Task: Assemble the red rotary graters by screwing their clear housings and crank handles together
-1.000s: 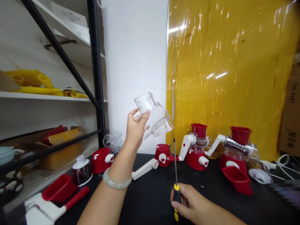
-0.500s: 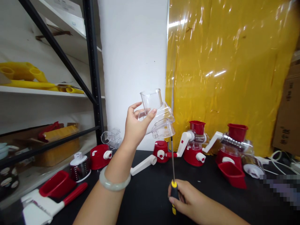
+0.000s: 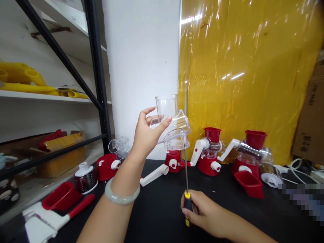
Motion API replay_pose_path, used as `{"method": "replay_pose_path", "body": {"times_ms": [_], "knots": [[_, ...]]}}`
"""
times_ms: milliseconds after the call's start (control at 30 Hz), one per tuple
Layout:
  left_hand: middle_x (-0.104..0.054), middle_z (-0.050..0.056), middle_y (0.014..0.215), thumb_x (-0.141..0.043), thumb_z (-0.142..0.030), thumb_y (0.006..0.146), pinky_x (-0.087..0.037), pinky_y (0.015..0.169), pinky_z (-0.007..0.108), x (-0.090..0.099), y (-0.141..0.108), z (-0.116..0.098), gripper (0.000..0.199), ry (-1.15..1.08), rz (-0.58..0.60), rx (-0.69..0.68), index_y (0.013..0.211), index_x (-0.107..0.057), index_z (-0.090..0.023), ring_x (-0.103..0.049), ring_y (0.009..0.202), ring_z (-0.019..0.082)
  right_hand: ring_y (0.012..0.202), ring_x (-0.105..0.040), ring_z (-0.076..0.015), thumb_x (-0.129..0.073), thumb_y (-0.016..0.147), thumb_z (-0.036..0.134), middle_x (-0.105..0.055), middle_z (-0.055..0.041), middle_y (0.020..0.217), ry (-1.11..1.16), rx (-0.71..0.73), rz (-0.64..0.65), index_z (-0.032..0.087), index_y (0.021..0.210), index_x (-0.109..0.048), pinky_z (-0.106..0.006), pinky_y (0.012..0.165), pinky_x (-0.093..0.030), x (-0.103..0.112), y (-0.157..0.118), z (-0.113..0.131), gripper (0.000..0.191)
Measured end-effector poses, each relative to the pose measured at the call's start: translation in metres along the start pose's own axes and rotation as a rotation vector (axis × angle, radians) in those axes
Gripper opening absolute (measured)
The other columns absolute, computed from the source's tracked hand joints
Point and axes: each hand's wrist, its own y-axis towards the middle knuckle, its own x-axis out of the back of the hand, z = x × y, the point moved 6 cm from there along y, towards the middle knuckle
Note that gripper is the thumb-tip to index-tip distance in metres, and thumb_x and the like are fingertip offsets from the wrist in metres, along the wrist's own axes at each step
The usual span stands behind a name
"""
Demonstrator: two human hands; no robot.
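My left hand (image 3: pixel 145 136) holds up a clear plastic grater housing (image 3: pixel 172 123) by its square chute, its round opening facing down. My right hand (image 3: pixel 202 212) grips the black-and-yellow handle of a long screwdriver (image 3: pixel 186 182), whose thin shaft points straight up. The tip reaches the underside of the clear housing; I cannot tell whether it touches. Behind the shaft, a red base (image 3: pixel 173 160) with a white crank handle (image 3: pixel 154 174) stands on the black table (image 3: pixel 222 206). A pale bangle (image 3: pixel 121 197) circles my left wrist.
Two assembled red and white rotary graters (image 3: pixel 209 155) (image 3: pixel 251 152) stand at the back right by a loose red tray (image 3: pixel 249 184) and a steel drum (image 3: pixel 269 174). At left lie a red base (image 3: pixel 106 166), a drum (image 3: pixel 85 178), another clear housing (image 3: pixel 118 146), a red hopper (image 3: pixel 62 200) and a shelf rack (image 3: pixel 97 77).
My left hand has turned the clear housing upright and carried it right, over the screwdriver. My right hand has raised the screwdriver, so its tip now meets the housing's underside.
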Motion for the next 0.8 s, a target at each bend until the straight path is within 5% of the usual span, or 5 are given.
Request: {"method": "replay_pose_path", "body": {"times_ms": [800], "knots": [[-0.073, 0.010, 0.102, -0.089, -0.041, 0.066, -0.051, 0.094, 0.038, -0.0028, -0.0012, -0.0008, 0.065, -0.010, 0.044, -0.028, 0.120, -0.058, -0.022, -0.067, 0.104, 0.024, 0.066, -0.046, -0.0094, -0.061, 0.091, 0.023, -0.055, 0.0007, 0.083, 0.020, 0.033, 0.008, 0.016, 0.096, -0.062, -0.018, 0.060, -0.039, 0.0000, -0.0003, 0.0017, 0.008]]}}
